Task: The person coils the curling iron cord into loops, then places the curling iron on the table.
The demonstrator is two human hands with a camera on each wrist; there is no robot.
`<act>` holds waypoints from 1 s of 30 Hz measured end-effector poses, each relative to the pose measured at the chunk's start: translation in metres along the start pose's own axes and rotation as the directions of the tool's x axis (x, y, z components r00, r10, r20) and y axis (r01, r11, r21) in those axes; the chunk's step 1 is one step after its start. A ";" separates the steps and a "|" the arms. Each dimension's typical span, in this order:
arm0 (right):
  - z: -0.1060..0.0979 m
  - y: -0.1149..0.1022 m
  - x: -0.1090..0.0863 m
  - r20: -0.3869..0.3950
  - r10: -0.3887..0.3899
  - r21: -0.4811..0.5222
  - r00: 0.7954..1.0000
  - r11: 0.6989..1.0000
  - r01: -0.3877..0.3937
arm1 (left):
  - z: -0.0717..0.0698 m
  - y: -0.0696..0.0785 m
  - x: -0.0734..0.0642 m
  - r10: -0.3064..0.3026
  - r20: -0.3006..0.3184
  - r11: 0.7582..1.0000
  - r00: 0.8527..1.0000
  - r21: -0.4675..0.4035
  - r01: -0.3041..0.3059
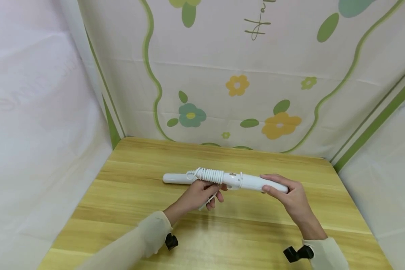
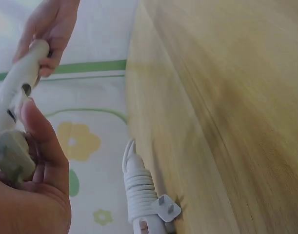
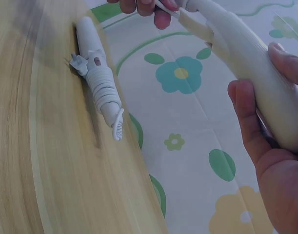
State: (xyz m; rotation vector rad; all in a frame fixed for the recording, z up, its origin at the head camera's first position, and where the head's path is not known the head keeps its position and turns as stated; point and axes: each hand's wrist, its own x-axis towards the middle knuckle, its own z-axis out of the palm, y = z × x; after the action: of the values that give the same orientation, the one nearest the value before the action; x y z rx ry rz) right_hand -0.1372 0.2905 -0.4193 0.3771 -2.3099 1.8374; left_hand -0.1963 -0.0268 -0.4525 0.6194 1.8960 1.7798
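Observation:
My right hand [image 1: 291, 195] grips the right end of a white hair straightener [image 1: 258, 182], thumb on the near side and fingers on the far side. Its cord is wound in a tight coil [image 1: 212, 175] around the left part. At that coil, my left hand [image 1: 202, 195] pinches a thin strand of the white power cord [image 3: 167, 9]. A pale plug [image 2: 12, 158] sits by its curled fingers in the left wrist view. Behind the held one, a second white straightener [image 3: 85, 36] lies on the table, its cord wrapped round it; in the head view it is mostly hidden.
The wooden table [image 1: 128, 210] reaches back to a white cloth wall [image 1: 202, 82] printed with flowers. White cloth also hangs at the left and right sides. The second straightener's two-pin plug [image 2: 167, 208] sticks out beside its wound cord, near the tabletop.

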 end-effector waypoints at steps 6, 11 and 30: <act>0.002 0.001 0.001 -0.029 0.010 -0.077 1.000 0.997 -0.012 | 0.008 0.008 -0.011 -0.015 -0.051 0.988 0.999 0.150 0.022; 0.001 0.000 0.002 -0.036 0.017 -0.158 0.999 0.987 -0.022 | 0.001 0.020 -0.019 0.065 -0.021 0.912 0.998 0.408 -0.051; 0.000 0.005 -0.001 0.040 0.040 -0.269 0.998 0.963 -0.027 | -0.033 0.070 -0.020 0.156 0.233 0.486 0.960 0.828 -0.280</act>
State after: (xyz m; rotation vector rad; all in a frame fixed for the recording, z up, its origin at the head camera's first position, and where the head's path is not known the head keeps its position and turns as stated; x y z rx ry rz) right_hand -0.1379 0.2911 -0.4240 0.3448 -2.5663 1.5125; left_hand -0.1999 -0.0604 -0.3799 1.3276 2.6423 0.7103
